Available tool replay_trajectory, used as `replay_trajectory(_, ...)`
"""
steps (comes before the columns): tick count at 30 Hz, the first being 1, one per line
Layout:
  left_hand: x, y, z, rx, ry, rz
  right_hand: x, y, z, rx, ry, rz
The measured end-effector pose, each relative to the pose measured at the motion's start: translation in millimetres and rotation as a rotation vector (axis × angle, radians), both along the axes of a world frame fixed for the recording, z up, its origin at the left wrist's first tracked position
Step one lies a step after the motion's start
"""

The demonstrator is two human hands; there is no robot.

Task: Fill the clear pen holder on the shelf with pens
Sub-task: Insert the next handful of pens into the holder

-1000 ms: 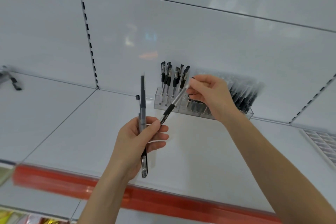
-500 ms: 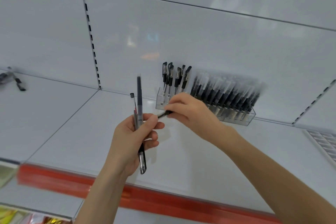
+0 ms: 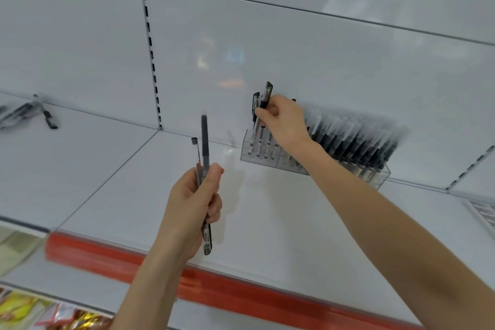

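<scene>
watching the head cam here: the right hand (image 3: 284, 123) has fingers and thumb pinched round a black-capped clear-barrel pen (image 3: 265, 96), tip down over the left end of the clear acrylic pen holder (image 3: 267, 154). the holder sits at the back of the white metal shelf (image 3: 134, 182), right against the wall panel. the rest of it, off to the right, is packed with black pens (image 3: 361, 142). the left hand (image 3: 195, 201) is curled round a small bundle of spare pens (image 3: 205, 142), held upright, well short of the holder.

can't quite tell if the tip is in a slot yet, it's blurry there. my worry: going in at a slant could knock the black-clipped pen (image 3: 255, 103) just beside it, or shove the light holder along. the bundle could also slip.
</scene>
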State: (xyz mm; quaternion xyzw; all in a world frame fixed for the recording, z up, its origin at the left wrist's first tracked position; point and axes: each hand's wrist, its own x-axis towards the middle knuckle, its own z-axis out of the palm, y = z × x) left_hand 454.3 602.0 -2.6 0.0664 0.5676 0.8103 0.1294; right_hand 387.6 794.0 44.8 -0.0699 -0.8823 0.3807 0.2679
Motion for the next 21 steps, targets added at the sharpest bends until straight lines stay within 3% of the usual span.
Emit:
replay_trajectory(5, 1.3, -1.7, 0.4, 0.027, -0.032, -0.055, -10.9, 0.5, -16.1, 0.115, -0.195, -0.06)
replay_trajectory(11, 3.5, -2.8, 0.0, -0.035, 0.023, -0.092, -4.0, -0.1, -19.6, 0.06, -0.221, -0.079)
replay_trajectory(15, 3.8, 0.9, 2.4, -0.013, 0.014, -0.125, 34.6, -7.7, 0.0, -0.191, -0.074, 0.057)
replay_trajectory(21, 10.3, 17.4, 7.6, -0.003, 0.02, -0.243, 68.4, -20.5, 12.2, -0.442, -0.126, 0.226)
